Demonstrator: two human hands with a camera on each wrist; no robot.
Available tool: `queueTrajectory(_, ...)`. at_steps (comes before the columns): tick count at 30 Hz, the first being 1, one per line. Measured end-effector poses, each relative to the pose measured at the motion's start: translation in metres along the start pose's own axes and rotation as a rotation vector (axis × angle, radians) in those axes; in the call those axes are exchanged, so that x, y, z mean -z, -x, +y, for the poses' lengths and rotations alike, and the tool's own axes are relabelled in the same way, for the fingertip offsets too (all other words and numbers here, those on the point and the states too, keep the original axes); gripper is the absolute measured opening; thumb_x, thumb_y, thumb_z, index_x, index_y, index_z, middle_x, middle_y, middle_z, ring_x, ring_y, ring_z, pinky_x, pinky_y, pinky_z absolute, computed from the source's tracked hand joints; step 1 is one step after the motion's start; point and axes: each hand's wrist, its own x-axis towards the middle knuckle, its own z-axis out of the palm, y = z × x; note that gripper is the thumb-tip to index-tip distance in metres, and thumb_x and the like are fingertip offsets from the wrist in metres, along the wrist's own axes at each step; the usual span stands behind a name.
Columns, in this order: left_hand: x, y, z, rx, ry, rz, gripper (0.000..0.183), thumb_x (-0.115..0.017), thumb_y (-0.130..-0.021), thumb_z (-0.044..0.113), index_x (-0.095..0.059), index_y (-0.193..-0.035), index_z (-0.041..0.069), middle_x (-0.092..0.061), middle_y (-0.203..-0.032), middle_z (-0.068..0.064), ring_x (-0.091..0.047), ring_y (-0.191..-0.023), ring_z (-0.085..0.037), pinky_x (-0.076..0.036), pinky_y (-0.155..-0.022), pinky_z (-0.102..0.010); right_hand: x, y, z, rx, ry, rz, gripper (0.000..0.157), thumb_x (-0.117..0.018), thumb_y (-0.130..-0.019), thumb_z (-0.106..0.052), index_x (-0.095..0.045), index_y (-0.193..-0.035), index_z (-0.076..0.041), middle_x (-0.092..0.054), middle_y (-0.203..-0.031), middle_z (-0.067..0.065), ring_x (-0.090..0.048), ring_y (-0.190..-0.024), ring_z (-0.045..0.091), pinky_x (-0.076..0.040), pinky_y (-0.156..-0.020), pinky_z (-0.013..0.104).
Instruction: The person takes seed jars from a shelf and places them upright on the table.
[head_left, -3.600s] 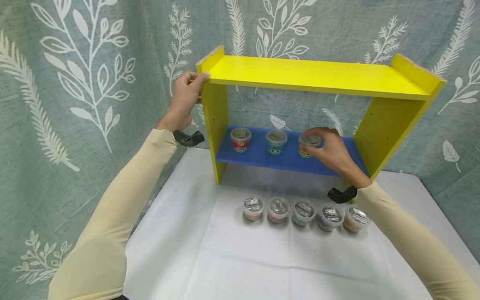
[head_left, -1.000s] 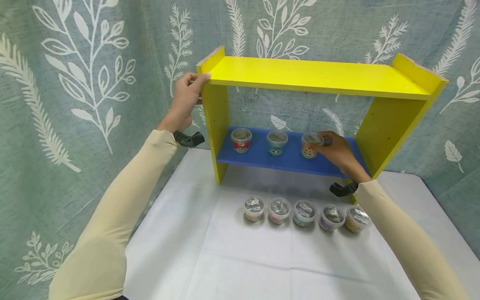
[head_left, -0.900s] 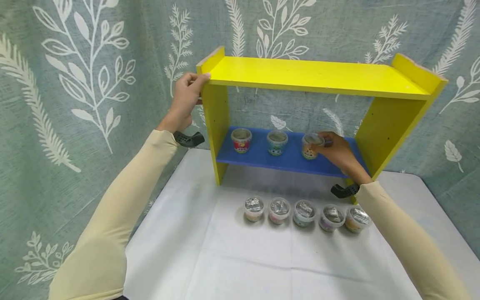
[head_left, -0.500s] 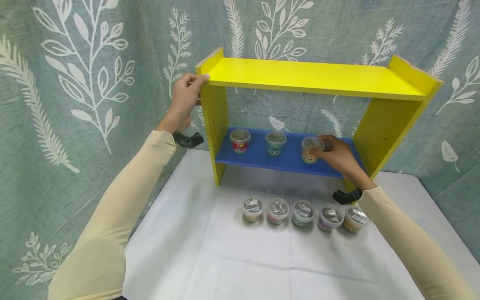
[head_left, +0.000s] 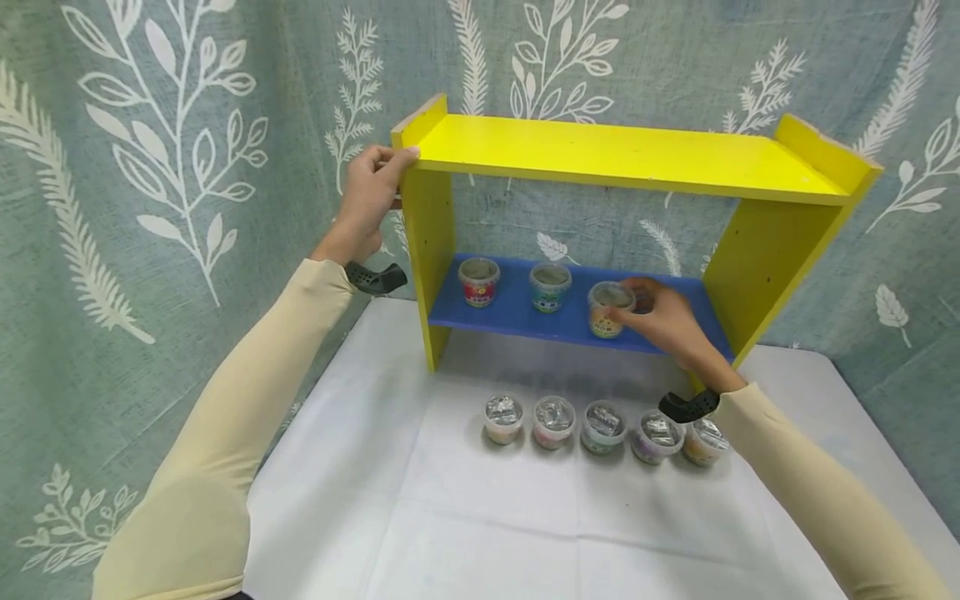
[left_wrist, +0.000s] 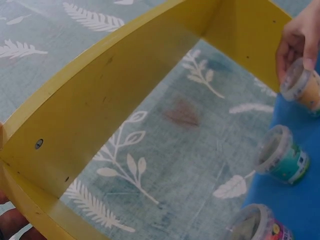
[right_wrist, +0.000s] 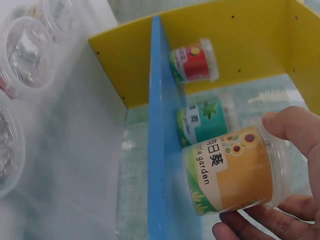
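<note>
A yellow shelf unit (head_left: 600,150) with a blue board (head_left: 517,321) stands on the table. My left hand (head_left: 367,196) grips its top left corner, thumb on the front edge. My right hand (head_left: 667,321) holds a clear plastic cup (right_wrist: 227,172) with an orange sunflower label, thumb and fingers on opposite sides near the rim. In the head view this cup overlaps the board close to its front edge; in the right wrist view it is slightly tilted. To its left on the board stand a teal-labelled cup (head_left: 548,298) and a red-labelled cup (head_left: 480,292).
Several cups with silvery packets at their tops stand in a row on the white-covered table (head_left: 480,533), in front of the shelf; one is a pink-tinted cup (head_left: 553,435). A green leaf-patterned curtain (head_left: 187,150) hangs behind and at both sides.
My right hand, earlier around the cup at the middle of the board, has brought it left and towards the front edge. My left hand keeps its grip on the corner.
</note>
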Motion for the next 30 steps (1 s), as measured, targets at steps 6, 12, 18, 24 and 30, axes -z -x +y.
queueTrajectory(6,0.001,0.002,0.001,0.007,0.013,-0.005,0.037,-0.068,-0.098,0.047,-0.059,-0.116,0.015,-0.061,-0.11,-0.005,-0.062,-0.098,-0.022,-0.048,-0.086,-0.037,-0.008,0.003,-0.007,-0.006,0.006,-0.03,0.078,-0.075,-0.09,-0.054,-0.049,-0.15,-0.011,-0.055,-0.143,0.014,-0.059,-0.123,0.034,-0.051,-0.094,0.055)
queueTrajectory(12,0.001,0.003,0.001,0.001,0.027,-0.006,0.036,-0.069,-0.097,0.045,-0.06,-0.115,0.015,-0.061,-0.109,-0.006,-0.063,-0.098,-0.023,-0.049,-0.085,-0.037,-0.018,0.003,-0.014,0.002,0.014,-0.049,0.076,-0.076,-0.089,-0.055,-0.052,-0.148,-0.014,-0.058,-0.14,0.011,-0.061,-0.12,0.031,-0.053,-0.091,0.052)
queueTrajectory(18,0.001,0.001,0.002,0.002,0.033,-0.01,0.036,-0.069,-0.098,0.044,-0.06,-0.115,0.014,-0.059,-0.107,-0.004,-0.061,-0.094,-0.021,-0.047,-0.082,-0.035,-0.025,0.005,-0.019,0.022,0.029,-0.062,0.073,-0.077,-0.089,-0.054,-0.053,-0.146,-0.015,-0.06,-0.138,0.011,-0.061,-0.119,0.032,-0.053,-0.09,0.053)
queueTrajectory(24,0.001,0.002,0.002,0.018,0.029,-0.009,0.035,-0.068,-0.098,0.045,-0.06,-0.114,0.015,-0.059,-0.108,-0.004,-0.06,-0.095,-0.02,-0.047,-0.083,-0.035,-0.033,0.005,-0.025,0.033,0.013,-0.074,0.073,-0.079,-0.088,-0.053,-0.054,-0.145,-0.014,-0.062,-0.134,0.01,-0.063,-0.116,0.029,-0.054,-0.087,0.05)
queueTrajectory(30,0.002,0.001,0.003,0.005,0.02,-0.009,0.037,-0.068,-0.098,0.045,-0.06,-0.115,0.014,-0.06,-0.109,-0.004,-0.061,-0.096,-0.021,-0.047,-0.084,-0.035,-0.041,0.003,-0.031,0.053,0.009,-0.066,0.072,-0.08,-0.086,-0.054,-0.057,-0.142,-0.015,-0.066,-0.127,0.007,-0.066,-0.111,0.025,-0.055,-0.086,0.045)
